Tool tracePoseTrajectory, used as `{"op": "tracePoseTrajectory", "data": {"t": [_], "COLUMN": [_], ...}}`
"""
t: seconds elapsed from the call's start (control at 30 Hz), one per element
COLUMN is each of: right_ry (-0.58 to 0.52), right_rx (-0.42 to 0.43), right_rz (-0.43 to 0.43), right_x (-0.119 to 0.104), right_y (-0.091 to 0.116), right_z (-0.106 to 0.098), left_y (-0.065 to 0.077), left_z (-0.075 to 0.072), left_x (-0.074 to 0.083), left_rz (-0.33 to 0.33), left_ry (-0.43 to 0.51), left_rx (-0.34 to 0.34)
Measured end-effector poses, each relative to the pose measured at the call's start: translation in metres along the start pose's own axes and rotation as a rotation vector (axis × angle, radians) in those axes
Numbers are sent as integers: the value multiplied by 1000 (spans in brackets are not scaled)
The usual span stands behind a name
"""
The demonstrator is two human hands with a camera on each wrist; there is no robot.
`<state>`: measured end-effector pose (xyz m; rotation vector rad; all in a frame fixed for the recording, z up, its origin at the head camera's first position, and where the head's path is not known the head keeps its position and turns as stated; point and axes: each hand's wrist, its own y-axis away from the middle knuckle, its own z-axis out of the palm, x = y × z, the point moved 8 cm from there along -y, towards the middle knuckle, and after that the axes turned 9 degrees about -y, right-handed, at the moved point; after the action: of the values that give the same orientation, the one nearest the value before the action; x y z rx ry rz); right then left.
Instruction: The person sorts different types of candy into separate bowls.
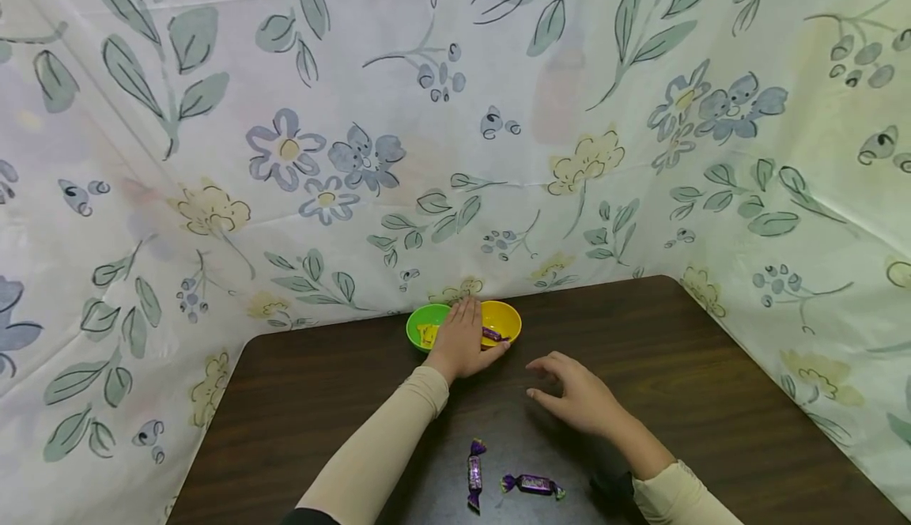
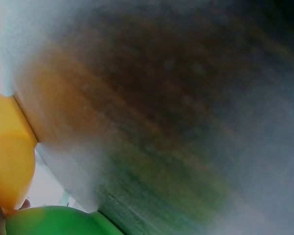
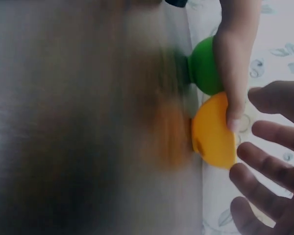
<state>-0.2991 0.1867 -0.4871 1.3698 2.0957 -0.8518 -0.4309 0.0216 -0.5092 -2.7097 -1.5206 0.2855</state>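
At the far edge of the table, a green bowl point(image 1: 417, 343) with yellow-wrapped pieces point(image 1: 428, 334) stands beside a yellow bowl point(image 1: 511, 315). A purple-wrapped candy point(image 1: 493, 334) lies in the yellow bowl. My left hand point(image 1: 461, 341) lies across where the bowls meet, fingers straight and thumb against the yellow bowl's near rim. Only the bowls' sides show in the left wrist view. To the right, my right hand point(image 1: 578, 392) hovers above the table with loosely bent, spread fingers, holding nothing. Two purple-wrapped candies, one lengthwise point(image 1: 474, 475) and one crosswise point(image 1: 532, 485), lie nearer me.
The dark wood table point(image 1: 320, 398) reaches back to a floral cloth point(image 1: 427, 153) hanging behind it and along both sides. The bowls stand close to this cloth.
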Motion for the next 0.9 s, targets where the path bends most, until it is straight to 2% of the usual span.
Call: {"op": "tracePoseTrajectory", "data": {"t": [0.27,0.63,0.9], "right_ry": [-15,-36,-28], "right_rx": [-140,-282,-319], "right_rz": [-5,-6,-5], "right_x": [-4,-13,-17], "right_y": [26,54,67], "right_z": [13,26,31], "left_y": [0,-1,0], "left_z": [1,4,4], "left_x": [1,0,0], "left_rz": [-4,-5,-7], "left_ry": [-10,-7,-11], "left_rx": [4,-4,-10]}}
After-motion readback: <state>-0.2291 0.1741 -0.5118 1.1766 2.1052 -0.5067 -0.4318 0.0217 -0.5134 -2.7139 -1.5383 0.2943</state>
